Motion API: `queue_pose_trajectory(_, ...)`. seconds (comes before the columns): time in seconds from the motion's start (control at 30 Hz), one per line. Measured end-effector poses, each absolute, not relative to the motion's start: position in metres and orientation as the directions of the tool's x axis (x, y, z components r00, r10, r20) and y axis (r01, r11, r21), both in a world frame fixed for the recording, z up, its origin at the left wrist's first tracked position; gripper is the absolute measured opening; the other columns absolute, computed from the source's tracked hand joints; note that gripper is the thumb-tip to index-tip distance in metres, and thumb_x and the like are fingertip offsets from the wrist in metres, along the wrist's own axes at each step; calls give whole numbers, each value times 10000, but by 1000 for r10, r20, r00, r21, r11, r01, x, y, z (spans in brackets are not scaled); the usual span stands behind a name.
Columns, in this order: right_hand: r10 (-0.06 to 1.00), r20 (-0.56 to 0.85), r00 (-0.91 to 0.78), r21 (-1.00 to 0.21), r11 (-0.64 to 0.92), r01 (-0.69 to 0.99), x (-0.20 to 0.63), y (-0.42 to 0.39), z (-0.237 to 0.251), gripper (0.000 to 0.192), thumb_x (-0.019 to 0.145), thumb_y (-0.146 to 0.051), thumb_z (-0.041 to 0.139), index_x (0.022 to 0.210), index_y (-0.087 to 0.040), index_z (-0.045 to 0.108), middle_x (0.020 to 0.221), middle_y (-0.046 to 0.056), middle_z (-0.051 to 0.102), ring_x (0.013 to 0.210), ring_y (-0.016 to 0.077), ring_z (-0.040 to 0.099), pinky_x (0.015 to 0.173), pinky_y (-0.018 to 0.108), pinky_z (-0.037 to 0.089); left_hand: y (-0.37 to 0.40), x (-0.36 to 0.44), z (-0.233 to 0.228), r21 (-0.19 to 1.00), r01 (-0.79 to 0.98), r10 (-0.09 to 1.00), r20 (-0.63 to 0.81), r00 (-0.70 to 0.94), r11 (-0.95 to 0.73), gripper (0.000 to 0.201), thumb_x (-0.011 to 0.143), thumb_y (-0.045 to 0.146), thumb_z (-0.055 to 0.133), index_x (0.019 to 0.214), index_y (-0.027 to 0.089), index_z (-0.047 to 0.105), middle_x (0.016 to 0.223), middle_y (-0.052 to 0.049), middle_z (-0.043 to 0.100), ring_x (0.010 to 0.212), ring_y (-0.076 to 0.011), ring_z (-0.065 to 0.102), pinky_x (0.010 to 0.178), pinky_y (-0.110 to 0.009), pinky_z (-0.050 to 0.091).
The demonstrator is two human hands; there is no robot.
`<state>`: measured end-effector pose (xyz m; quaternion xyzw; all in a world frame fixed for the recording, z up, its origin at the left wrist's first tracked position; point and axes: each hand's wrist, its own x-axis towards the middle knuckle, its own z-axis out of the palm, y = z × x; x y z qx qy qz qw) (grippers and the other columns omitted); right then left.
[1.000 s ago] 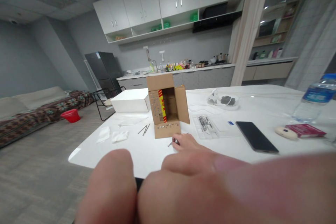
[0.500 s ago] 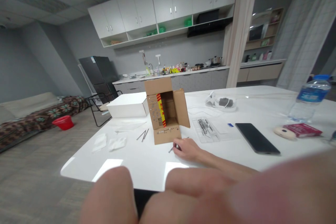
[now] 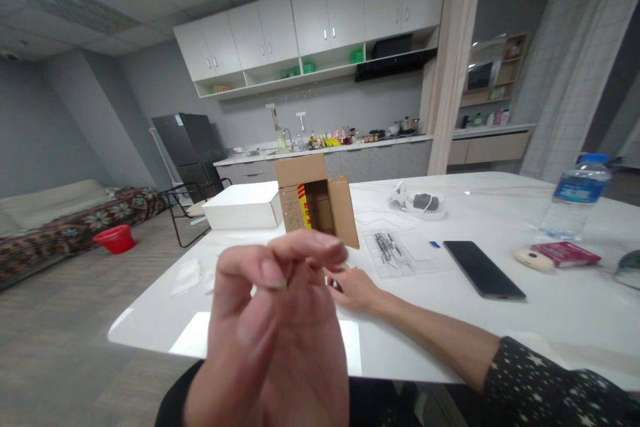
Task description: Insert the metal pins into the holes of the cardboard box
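My left hand (image 3: 275, 327) is raised close to the camera, its fingers curled with thumb and forefinger brought together; I see nothing between them. It hides the front of an open cardboard box (image 3: 320, 203) with a red and yellow flap, standing on the white table (image 3: 450, 327). My right hand (image 3: 353, 287) rests on the table just in front of the box, fingertips pinched on a thin metal pin (image 3: 332, 282). A clear plastic tray of more pins (image 3: 393, 250) lies just right of the box.
A black phone (image 3: 483, 270), a red packet (image 3: 565, 253) and a water bottle (image 3: 575, 197) sit to the right. A white box (image 3: 243, 208) and white tissues (image 3: 187, 273) are on the left, a white headset (image 3: 423, 203) behind the tray.
My left hand has risen into clear view in front of the box, fingers curled. The blurred arm no longer fills the bottom. My right hand stays by the box with the pin.
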<state>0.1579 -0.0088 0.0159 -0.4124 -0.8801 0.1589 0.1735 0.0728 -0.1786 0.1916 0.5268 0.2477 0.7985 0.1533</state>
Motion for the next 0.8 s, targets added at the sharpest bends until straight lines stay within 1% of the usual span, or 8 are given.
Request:
queue_pose_trajectory(0.07, 766, 219, -604, -393, 636, 664, 158, -8, 14, 197, 875, -305, 496, 941, -215, 658, 887, 43, 726, 762, 196, 632, 648, 273, 322, -152, 77, 197, 523, 41, 455, 775, -440, -851, 78, 857, 330, 524, 835, 255, 527, 838, -8, 636, 877, -170, 629, 748, -322, 531)
queue_pose_trajectory(0.1, 761, 229, -607, -381, 644, 664, 158, -8, 13, 199, 877, -310, 493, 941, -217, 657, 874, 37, 726, 753, 193, 634, 642, 271, 320, -136, 76, 193, 491, 86, 401, 789, -466, -867, 57, 857, 291, 526, 839, 240, 509, 816, 2, 626, 832, -151, 623, 736, -300, 520)
queue_pose_trajectory(0.17, 752, 236, -615, -367, 655, 661, 157, -6, 11, 197, 875, -312, 495, 949, -223, 655, 865, 28, 727, 752, 188, 636, 638, 266, 322, -104, 69, 177, 504, 183, 371, 795, -480, -844, 55, 853, 242, 545, 848, 218, 495, 817, 5, 624, 806, -130, 612, 729, -270, 500)
queue_pose_trajectory(0.33, 744, 255, -618, -343, 667, 662, 157, -5, 10, 180, 871, -300, 497, 948, -227, 643, 832, 15, 723, 744, 181, 637, 630, 259, 319, -36, 39, 114, 657, 473, 504, 753, -422, -587, 78, 855, 266, 564, 835, 196, 537, 828, -12, 617, 737, -120, 564, 689, -251, 467)
queue_pose_trajectory(0.43, 741, 249, -623, -327, 670, 666, 157, -5, 10, 175, 875, -293, 490, 938, -226, 639, 833, 12, 720, 737, 178, 636, 625, 258, 313, -16, 23, 75, 623, 611, 549, 764, -339, -489, 73, 851, 266, 551, 822, 203, 532, 769, -6, 604, 744, -144, 571, 723, -285, 467)
queue_pose_trajectory(0.6, 741, 243, -625, -329, 670, 666, 158, -5, 11, 184, 879, -315, 501, 953, -217, 638, 872, 27, 718, 745, 181, 637, 628, 260, 313, -11, 1, 26, 522, 769, 648, 737, -190, -368, 71, 856, 255, 494, 814, 206, 524, 788, -31, 615, 782, -184, 580, 771, -347, 462)
queue_pose_trajectory(0.7, 744, 246, -621, -341, 666, 663, 158, -5, 12, 185, 888, -324, 500, 959, -221, 637, 884, 30, 719, 753, 182, 633, 636, 261, 314, -15, -7, 11, 485, 824, 749, 653, -117, -294, 67, 851, 236, 478, 821, 210, 531, 787, -36, 620, 807, -199, 585, 778, -355, 455)
queue_pose_trajectory(0.8, 755, 231, -614, -356, 653, 668, 159, -6, 13, 181, 888, -317, 504, 959, -222, 641, 879, 27, 720, 760, 181, 630, 641, 260, 315, -18, -10, 7, 503, 825, 789, 602, -122, -256, 84, 862, 243, 458, 827, 208, 525, 805, -40, 623, 812, -196, 586, 771, -348, 451)
